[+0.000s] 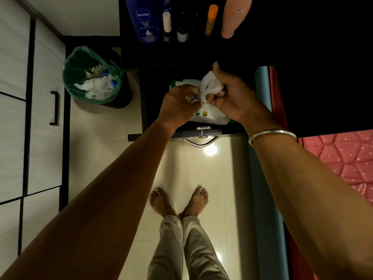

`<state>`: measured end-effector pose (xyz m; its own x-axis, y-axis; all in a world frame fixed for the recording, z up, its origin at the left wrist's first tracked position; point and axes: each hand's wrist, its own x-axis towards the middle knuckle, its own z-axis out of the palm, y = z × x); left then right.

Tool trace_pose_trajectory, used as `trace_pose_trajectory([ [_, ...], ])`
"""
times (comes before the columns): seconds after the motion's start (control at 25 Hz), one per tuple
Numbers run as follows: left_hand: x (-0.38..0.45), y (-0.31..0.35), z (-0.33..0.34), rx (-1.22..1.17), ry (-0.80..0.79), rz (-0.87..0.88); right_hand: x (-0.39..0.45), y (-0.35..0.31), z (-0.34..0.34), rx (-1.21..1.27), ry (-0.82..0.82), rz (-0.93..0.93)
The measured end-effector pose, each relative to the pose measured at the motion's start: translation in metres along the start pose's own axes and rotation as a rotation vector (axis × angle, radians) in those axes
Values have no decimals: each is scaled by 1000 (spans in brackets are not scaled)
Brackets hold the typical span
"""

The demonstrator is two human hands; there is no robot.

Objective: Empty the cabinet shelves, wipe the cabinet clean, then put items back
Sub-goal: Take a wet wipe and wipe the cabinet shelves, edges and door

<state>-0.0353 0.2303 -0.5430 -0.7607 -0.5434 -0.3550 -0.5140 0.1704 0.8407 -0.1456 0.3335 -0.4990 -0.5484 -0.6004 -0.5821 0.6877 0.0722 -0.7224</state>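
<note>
A white wet-wipe pack lies in the open dark drawer of the black cabinet. My left hand presses on the pack's top near its opening. My right hand grips a crumpled white wipe that comes up out of the pack. On the dark cabinet top stand a blue Nivea bottle, a bottle with a pale cap, a small dark bottle, an orange-capped bottle and a peach bottle.
A bin with a green liner, holding crumpled white waste, stands on the floor left of the cabinet. White wardrobe doors with a black handle run along the left. A pink mattress is on the right. My bare feet stand on cream tiles.
</note>
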Motion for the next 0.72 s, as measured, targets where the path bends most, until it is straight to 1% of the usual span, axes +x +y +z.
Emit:
trace_pose_trajectory([
  [0.12,-1,-5,5,172,2,25,-6,-6,-1,-58,-30,-47],
  [0.16,1,-7,7,268,-11,40,-6,-7,-3,-35,-31,-66],
  [0.24,3,-8,11,440,-58,18,-3,-8,-10,59,-32,-113],
  [0.32,2,-7,13,502,-93,-32,0,-11,-16,166,-49,-152],
  [0.36,1,-6,13,497,-81,-39,1,-11,-19,206,-61,-155],
  [0.4,0,-5,14,441,-55,-35,2,-12,-21,235,-68,-154],
  [0.44,-4,1,13,310,-27,-37,3,-11,-23,252,-68,-148],
  [0.48,-9,8,12,105,-2,-80,4,-9,-23,254,-66,-145],
  [0.56,-18,25,8,-388,-24,-237,8,-3,-25,197,-53,-135],
  [0.6,-21,30,6,-552,-49,-289,9,-1,-25,148,-46,-123],
  [0.64,-23,32,3,-615,-68,-301,9,1,-25,88,-43,-113],
  [0.72,-28,35,-1,-610,-33,-307,6,3,-25,-112,-17,-124],
])
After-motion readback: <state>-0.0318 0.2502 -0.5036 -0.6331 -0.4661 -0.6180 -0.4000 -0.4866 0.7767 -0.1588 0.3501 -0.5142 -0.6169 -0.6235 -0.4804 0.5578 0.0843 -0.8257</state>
